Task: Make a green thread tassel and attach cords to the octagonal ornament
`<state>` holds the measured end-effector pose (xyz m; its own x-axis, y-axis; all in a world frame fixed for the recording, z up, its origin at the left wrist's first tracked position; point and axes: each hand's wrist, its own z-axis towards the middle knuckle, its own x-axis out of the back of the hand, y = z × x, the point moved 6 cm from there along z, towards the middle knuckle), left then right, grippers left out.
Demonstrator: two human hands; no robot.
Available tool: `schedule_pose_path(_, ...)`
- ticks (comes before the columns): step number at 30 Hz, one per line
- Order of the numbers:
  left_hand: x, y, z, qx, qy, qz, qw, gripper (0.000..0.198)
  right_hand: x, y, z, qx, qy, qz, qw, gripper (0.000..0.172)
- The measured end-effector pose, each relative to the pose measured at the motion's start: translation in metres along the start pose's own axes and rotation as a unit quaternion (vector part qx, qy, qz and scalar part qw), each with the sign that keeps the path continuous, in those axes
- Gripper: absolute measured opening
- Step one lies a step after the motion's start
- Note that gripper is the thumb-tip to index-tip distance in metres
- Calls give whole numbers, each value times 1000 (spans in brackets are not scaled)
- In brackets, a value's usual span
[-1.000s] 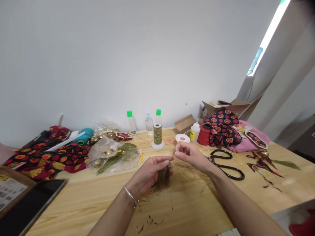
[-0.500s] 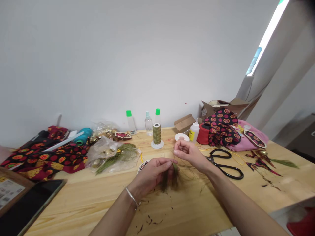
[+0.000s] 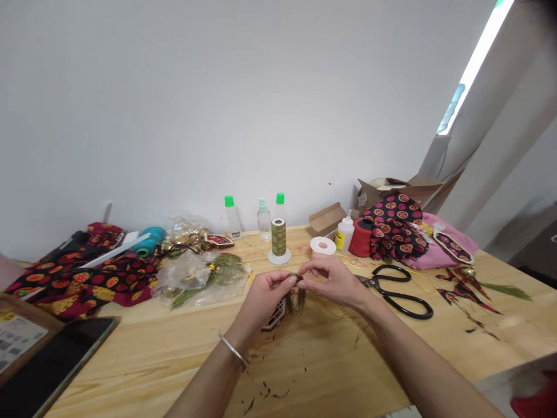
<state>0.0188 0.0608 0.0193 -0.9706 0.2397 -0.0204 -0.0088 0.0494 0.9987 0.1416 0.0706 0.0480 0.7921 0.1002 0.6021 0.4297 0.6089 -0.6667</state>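
Between my two hands is an olive-green thread tassel (image 3: 301, 298), its strands hanging down below my fingers. My left hand (image 3: 268, 296) pinches the looped top of the tassel from the left. From the right, the thumb and fingertips of my right hand (image 3: 329, 280) are closed on the same top part. Partly behind my left hand lies a dark, white-edged ornament (image 3: 275, 318) on the table. Just beyond the hands stands a spool of olive thread (image 3: 278, 237) on a white base. Black-handled scissors (image 3: 407, 305) lie beside my right wrist, their blades partly hidden.
Several bottles, one a glue bottle (image 3: 344, 233), stand along the back with a red thread cone (image 3: 361, 239). To the left lie a green tassel bundle (image 3: 228, 269), patterned cloth (image 3: 113, 287) and a phone-like dark slab (image 3: 65, 366). A pink cloth (image 3: 444, 255) lies right.
My right hand has come down and left to meet my left hand at the tassel's top. The tassel is lifted slightly, and more of the ornament behind shows.
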Motion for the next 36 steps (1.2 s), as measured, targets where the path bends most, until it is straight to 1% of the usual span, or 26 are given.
schedule_pose_path(2,0,0,-1,4,5,-4,1000,23,0,2,0,-4,5,-5,1000,19)
schedule_pose_path(5,1,2,-2,2,10,-18,1000,22,0,6,0,-28,11,15,999,18)
schedule_pose_path(10,-1,2,-1,1,-6,-31,1000,21,-5,10,0,-37,1,59,998,16)
schedule_pose_path(15,3,-1,-1,20,22,-21,999,20,-10,13,0,-53,-8,98,994,18)
schedule_pose_path(21,7,-2,-1,13,42,-4,999,21,-13,10,-1,-73,-27,136,988,22)
schedule_pose_path(27,10,2,0,2,53,-21,998,23,-14,1,-1,-99,-49,219,970,23)
schedule_pose_path(30,12,2,0,6,52,-49,997,22,-10,2,-1,-93,-10,264,960,21)
schedule_pose_path(32,13,1,-1,13,40,-71,997,22,-5,2,-2,-77,15,287,955,19)
schedule_pose_path(34,13,0,-1,17,24,-90,995,22,-4,0,-2,-60,14,289,955,13)
schedule_pose_path(36,12,-1,-2,15,10,-107,994,23,-3,-4,-3,-40,-4,249,968,6)
